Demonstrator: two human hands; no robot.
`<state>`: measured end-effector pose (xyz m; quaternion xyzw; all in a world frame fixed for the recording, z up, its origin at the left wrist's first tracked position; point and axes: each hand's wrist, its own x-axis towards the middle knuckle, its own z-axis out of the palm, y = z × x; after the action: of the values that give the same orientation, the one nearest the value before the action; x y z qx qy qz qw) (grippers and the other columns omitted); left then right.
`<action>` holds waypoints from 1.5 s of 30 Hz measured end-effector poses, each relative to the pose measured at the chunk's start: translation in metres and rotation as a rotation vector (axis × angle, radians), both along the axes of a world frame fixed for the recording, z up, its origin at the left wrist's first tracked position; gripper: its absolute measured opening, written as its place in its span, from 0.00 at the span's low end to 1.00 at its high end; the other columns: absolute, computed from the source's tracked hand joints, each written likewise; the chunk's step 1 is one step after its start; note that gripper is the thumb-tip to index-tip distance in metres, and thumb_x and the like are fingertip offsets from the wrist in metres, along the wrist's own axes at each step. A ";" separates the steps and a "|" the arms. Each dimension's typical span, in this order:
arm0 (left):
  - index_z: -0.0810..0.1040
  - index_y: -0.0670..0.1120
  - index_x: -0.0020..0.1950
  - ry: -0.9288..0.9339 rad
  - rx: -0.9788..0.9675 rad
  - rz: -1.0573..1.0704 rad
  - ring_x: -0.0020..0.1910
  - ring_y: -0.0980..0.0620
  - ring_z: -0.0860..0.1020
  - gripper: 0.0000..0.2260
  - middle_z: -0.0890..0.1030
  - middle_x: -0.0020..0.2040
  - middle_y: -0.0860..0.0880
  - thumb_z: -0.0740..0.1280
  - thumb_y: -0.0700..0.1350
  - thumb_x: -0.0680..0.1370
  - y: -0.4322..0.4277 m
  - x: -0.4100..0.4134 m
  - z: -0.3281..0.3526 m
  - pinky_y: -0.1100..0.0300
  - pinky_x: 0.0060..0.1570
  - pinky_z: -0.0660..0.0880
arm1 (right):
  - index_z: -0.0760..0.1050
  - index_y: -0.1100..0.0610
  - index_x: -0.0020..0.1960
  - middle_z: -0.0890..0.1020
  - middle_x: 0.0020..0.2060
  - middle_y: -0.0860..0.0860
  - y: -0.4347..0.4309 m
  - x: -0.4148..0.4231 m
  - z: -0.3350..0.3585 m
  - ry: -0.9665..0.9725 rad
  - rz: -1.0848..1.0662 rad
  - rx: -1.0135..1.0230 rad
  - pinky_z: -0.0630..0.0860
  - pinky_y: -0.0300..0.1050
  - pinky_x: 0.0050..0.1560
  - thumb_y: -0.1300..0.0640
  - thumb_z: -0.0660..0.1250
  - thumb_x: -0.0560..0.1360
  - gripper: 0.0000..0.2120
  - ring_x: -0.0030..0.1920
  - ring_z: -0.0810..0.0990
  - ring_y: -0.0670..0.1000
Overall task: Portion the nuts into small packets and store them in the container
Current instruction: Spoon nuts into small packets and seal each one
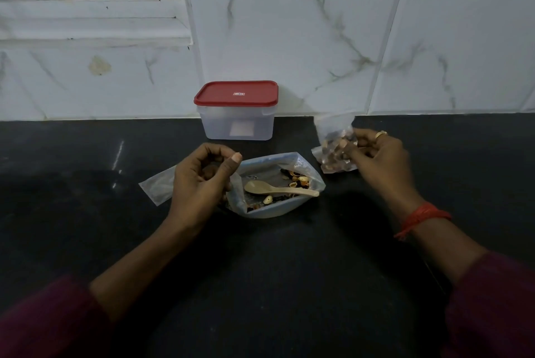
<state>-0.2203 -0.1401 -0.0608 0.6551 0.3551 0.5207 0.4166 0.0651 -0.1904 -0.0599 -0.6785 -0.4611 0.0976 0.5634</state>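
**Caller:** The right hand (pixel 379 160) has its fingers clamped on a small clear plastic packet of nuts (pixel 335 139), mouth upward, over the black countertop (pixel 86 213). It sits just right of the large open clear plastic bag (pixel 260 161).

**Analyst:** And the left hand (pixel 202 181) is at that bag's left rim, fingers curled in, thumb raised. Whether it grips the plastic or nothing at all can't be told from here.

**Caller:** A cream plastic spoon (pixel 278 189) lies inside the bag among only a scatter of nuts. By the look of it, portioning is far along.

**Analyst:** The step in hand appears to be closing this packet. The person would do well to pinch the mouth above the nuts, press the air out and keep it upright so nothing spills.

**Caller:** Then it goes to the translucent rectangular plastic container with the red lid (pixel 225 126). That stands against the tiled wall (pixel 318 39) with the lid on, so a free hand is needed to open it.

**Analyst:** And an empty flat clear packet (pixel 156 187) lies partly under the left hand, ready for the remainder.
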 end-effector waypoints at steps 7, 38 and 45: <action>0.78 0.45 0.52 -0.006 0.009 0.016 0.35 0.57 0.79 0.04 0.81 0.44 0.50 0.69 0.42 0.78 0.002 -0.002 0.000 0.63 0.32 0.77 | 0.80 0.48 0.61 0.81 0.42 0.41 -0.002 -0.006 -0.003 -0.245 -0.020 -0.124 0.74 0.29 0.47 0.55 0.75 0.73 0.17 0.40 0.80 0.37; 0.80 0.55 0.58 1.223 0.280 0.449 0.54 0.49 0.79 0.21 0.80 0.57 0.49 0.65 0.68 0.75 0.060 -0.057 -0.012 0.49 0.47 0.81 | 0.83 0.52 0.55 0.80 0.53 0.50 -0.025 -0.080 -0.009 -0.927 0.535 0.263 0.79 0.50 0.48 0.56 0.69 0.76 0.09 0.51 0.80 0.49; 0.80 0.47 0.57 1.154 0.429 0.454 0.44 0.52 0.79 0.11 0.82 0.51 0.48 0.65 0.52 0.81 0.059 -0.059 -0.008 0.58 0.43 0.76 | 0.83 0.53 0.56 0.81 0.52 0.50 -0.026 -0.081 -0.007 -0.904 0.516 0.275 0.79 0.49 0.49 0.57 0.70 0.76 0.10 0.51 0.80 0.48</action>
<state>-0.2796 -0.0810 -0.0691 0.8067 0.5392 0.2199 -0.1008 -0.0159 -0.2163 -0.0667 -0.4373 -0.8180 -0.1301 0.3502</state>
